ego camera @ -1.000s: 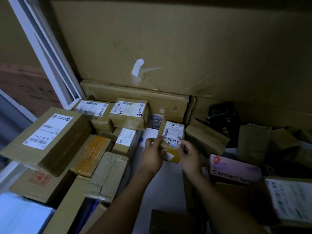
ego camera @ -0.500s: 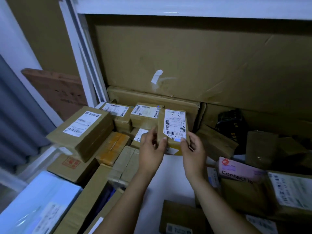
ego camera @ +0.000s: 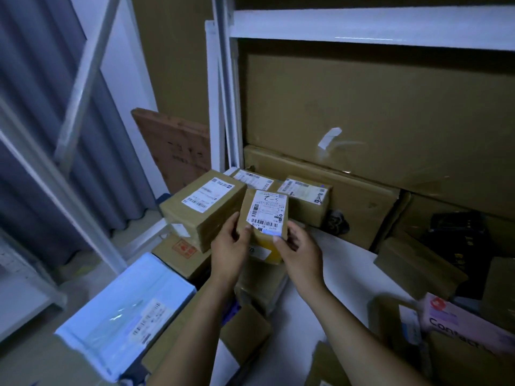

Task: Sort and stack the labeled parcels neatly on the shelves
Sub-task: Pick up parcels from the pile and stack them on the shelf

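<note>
The small brown cardboard parcel (ego camera: 263,218) with a white barcode label (ego camera: 267,212) is held in the air above the cluttered white shelf surface (ego camera: 328,263), in front of the other parcels at the shelf's left end. Its long axis runs near vertical, leaning slightly away from the camera; the labelled face points toward the camera, with the handwritten mark at the top edge. The left hand (ego camera: 228,246) grips the parcel's lower left edge, thumb on the front face. The right hand (ego camera: 299,250) grips the lower right edge, thumb on the label's bottom corner. A larger brown cardboard box (ego camera: 203,207) with a white label lies just beside it, to the left.
</note>
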